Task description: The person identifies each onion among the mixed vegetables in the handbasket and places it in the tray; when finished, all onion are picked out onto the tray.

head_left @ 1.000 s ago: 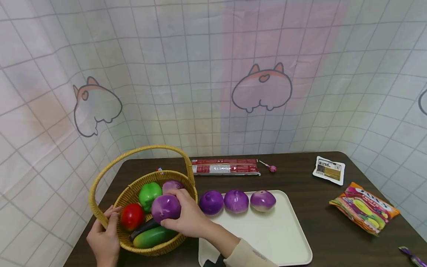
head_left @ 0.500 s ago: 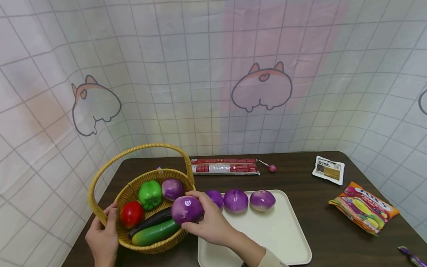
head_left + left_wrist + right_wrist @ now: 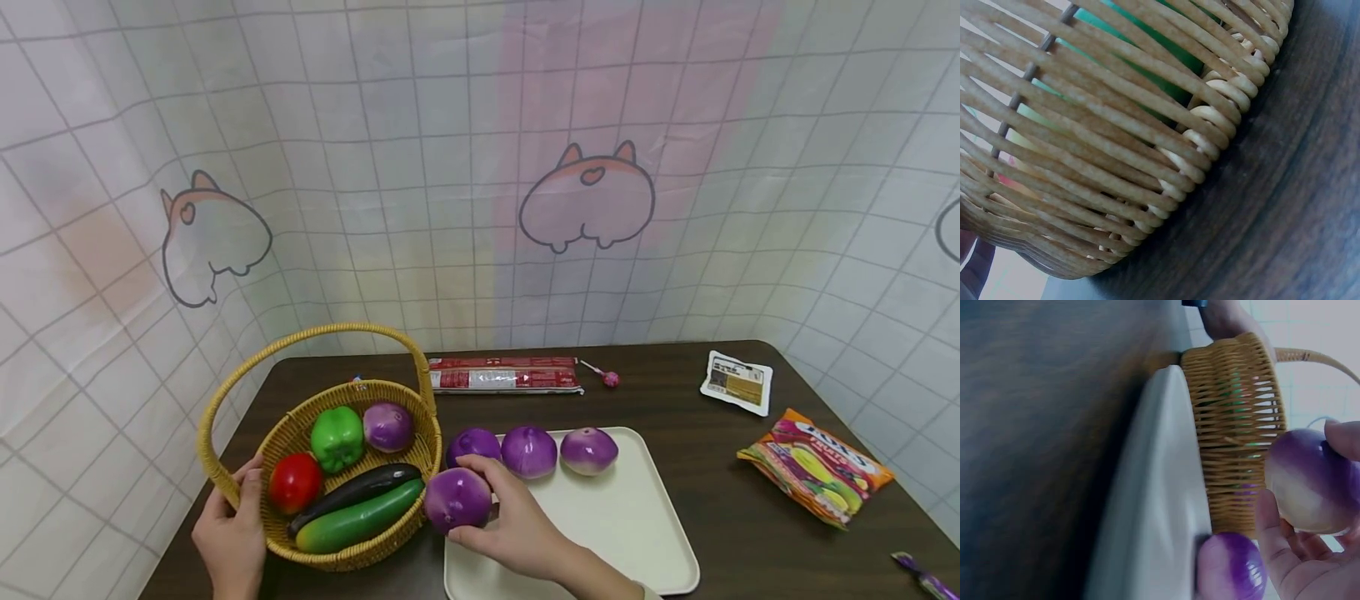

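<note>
My right hand (image 3: 517,525) grips a glossy purple onion (image 3: 457,500) with a pale underside, just right of the wicker basket (image 3: 352,558) and over the near left of the white tray (image 3: 600,533). The right wrist view shows this onion (image 3: 1313,481) raised above the tray's edge, between thumb and fingers. On the left, my left hand (image 3: 232,533) holds the basket's rim by the foot of its handle. Inside the basket lie a red tomato (image 3: 296,482), a green bell pepper (image 3: 337,439), another purple onion (image 3: 388,427), a dark eggplant (image 3: 352,497) and a green cucumber (image 3: 360,518).
Three purple onions line the tray's far edge, including the middle onion (image 3: 529,452). Behind lie a long red packet (image 3: 502,375) and a lollipop (image 3: 611,378). To the right are a white pouch (image 3: 737,383), an orange candy bag (image 3: 816,468) and a purple-wrapped candy (image 3: 926,575).
My right hand has carried the onion rightward out from over the basket to the tray's left side, uncovering the eggplant and cucumber. My left hand stays on the basket.
</note>
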Demonstrator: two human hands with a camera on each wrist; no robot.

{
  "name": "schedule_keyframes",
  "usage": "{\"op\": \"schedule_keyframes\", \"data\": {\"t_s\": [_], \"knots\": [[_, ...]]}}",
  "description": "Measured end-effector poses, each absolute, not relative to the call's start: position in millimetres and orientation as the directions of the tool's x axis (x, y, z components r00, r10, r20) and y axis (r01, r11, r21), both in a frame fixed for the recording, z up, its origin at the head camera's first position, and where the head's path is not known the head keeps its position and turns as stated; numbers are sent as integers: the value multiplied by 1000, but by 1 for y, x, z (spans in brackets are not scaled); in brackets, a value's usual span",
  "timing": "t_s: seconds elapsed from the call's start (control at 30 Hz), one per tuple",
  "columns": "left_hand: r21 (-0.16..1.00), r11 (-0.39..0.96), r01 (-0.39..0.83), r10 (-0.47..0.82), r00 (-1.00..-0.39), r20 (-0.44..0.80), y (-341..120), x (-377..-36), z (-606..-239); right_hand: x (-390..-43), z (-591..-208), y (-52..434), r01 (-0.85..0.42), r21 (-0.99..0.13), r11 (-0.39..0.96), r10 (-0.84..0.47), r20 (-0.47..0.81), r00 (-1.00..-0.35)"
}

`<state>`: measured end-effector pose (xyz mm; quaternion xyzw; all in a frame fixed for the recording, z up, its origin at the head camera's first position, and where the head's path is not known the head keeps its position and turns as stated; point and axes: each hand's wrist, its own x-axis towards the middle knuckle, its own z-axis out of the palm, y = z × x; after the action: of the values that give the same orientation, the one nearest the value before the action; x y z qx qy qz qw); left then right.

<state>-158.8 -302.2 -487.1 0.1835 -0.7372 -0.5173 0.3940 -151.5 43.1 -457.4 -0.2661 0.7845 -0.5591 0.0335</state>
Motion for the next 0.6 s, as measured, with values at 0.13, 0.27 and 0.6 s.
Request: {"op": "schedule_keyframes", "data": {"t_s": [0.13, 0.27, 0.6], "knots": [[906, 401, 136, -674, -625, 392, -303, -159, -487, -147, -465, 50, -354, -911, 212, -479, 219, -850], [905, 402, 143, -672, -625, 397, -303, -159, -486, -144, -471, 55, -333, -916, 226, -495, 186, -849], [901, 401, 163, -667, -622, 409, -302, -158, -487, -142, -485, 58, -366, -887, 282, -483, 199, -853]]}}
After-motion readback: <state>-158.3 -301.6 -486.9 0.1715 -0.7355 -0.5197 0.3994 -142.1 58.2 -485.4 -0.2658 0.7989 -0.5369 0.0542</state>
